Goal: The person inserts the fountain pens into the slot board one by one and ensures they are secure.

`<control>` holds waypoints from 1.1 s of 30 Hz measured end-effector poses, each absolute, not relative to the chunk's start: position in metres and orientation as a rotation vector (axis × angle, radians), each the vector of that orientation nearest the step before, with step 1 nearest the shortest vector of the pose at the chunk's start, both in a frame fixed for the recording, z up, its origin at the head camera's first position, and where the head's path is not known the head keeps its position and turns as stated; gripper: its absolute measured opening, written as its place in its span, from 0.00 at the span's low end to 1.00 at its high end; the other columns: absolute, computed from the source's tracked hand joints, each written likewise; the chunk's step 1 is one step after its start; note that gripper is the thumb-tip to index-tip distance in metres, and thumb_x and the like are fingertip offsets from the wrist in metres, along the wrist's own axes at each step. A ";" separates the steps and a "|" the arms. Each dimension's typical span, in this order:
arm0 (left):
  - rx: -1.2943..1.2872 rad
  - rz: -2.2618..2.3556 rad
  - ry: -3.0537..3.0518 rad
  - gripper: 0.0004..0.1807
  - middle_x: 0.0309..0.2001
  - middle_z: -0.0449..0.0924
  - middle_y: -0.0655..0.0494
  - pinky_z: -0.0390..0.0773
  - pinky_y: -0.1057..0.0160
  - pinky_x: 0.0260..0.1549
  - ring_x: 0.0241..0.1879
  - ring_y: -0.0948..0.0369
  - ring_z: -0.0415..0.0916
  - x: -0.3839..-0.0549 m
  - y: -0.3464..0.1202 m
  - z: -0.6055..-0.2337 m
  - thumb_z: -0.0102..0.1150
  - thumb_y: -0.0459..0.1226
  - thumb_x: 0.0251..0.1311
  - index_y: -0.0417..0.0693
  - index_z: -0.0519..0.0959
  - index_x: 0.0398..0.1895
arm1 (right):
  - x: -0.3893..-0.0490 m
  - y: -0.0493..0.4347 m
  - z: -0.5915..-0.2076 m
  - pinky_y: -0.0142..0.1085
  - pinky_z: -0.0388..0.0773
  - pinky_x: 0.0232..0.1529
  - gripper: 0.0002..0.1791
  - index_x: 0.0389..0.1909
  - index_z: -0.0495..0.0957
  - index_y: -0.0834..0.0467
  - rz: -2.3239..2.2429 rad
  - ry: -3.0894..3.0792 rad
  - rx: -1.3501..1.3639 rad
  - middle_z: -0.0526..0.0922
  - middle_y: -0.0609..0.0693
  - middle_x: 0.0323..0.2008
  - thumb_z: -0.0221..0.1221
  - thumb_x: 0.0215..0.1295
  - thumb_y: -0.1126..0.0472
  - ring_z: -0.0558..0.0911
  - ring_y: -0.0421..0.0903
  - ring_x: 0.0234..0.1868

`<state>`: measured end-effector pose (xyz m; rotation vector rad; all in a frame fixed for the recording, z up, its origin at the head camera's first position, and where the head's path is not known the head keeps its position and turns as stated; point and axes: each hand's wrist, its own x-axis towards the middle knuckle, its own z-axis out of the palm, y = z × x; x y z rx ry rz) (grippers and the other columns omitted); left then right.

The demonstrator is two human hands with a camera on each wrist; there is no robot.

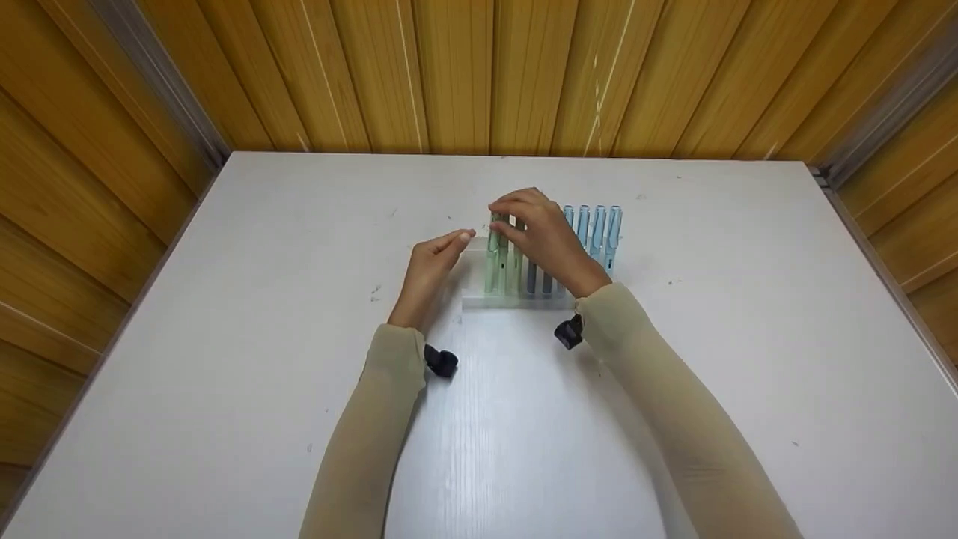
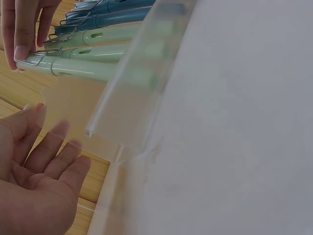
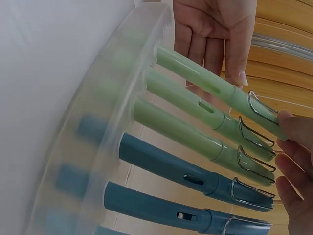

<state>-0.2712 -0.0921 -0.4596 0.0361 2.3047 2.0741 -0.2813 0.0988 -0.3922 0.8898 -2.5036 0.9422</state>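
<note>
A translucent pen stand (image 1: 479, 302) stands on the table, with a row of upright clip pens in its slots. Light green pens (image 3: 178, 127) are at its left end, dark teal pens (image 3: 161, 164) beside them, and light blue pens (image 1: 599, 228) at the right end. My right hand (image 1: 550, 239) pinches the cap end of the outermost light green pen (image 3: 195, 73), whose lower end sits in the stand. At the stand's left edge, my left hand (image 1: 432, 271) holds the clear back panel (image 2: 73, 105) between thumb and fingers, some of them seen through it.
The white table (image 1: 262, 337) extends around the stand. Behind it rises a wood-panelled wall (image 1: 449, 75), with further panels at both sides. A black wrist camera (image 1: 441, 363) sits on the left wrist, another black camera (image 1: 569, 332) on the right.
</note>
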 end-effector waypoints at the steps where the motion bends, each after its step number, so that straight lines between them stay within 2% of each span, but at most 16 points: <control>1: 0.037 2.077 2.302 0.22 0.59 0.78 0.58 0.70 0.59 0.64 0.64 0.60 0.70 -0.271 -0.092 -0.460 0.56 0.51 0.65 0.51 0.80 0.56 | -0.282 0.099 -0.392 0.38 0.78 0.55 0.15 0.50 0.82 0.60 0.940 -2.512 0.886 0.83 0.53 0.49 0.61 0.64 0.61 0.78 0.48 0.54; 8: 0.042 2.084 2.297 0.22 0.59 0.78 0.57 0.69 0.57 0.64 0.64 0.60 0.70 -0.273 -0.091 -0.461 0.56 0.52 0.65 0.51 0.81 0.55 | -0.283 0.097 -0.390 0.38 0.75 0.60 0.16 0.52 0.82 0.58 0.896 -2.582 0.827 0.82 0.51 0.51 0.61 0.65 0.59 0.77 0.47 0.56; 26: 0.045 2.075 2.290 0.22 0.58 0.79 0.58 0.68 0.55 0.65 0.64 0.59 0.70 -0.274 -0.091 -0.461 0.56 0.53 0.64 0.53 0.81 0.55 | -0.282 0.091 -0.397 0.45 0.72 0.61 0.20 0.56 0.79 0.54 0.734 -2.603 0.758 0.82 0.49 0.54 0.64 0.62 0.60 0.76 0.49 0.57; 33: 0.037 2.067 2.317 0.21 0.58 0.79 0.58 0.69 0.56 0.65 0.64 0.59 0.70 -0.274 -0.090 -0.462 0.56 0.52 0.64 0.52 0.81 0.54 | -0.280 0.097 -0.398 0.48 0.62 0.70 0.23 0.61 0.75 0.54 0.728 -2.642 0.767 0.78 0.50 0.60 0.60 0.67 0.55 0.71 0.51 0.66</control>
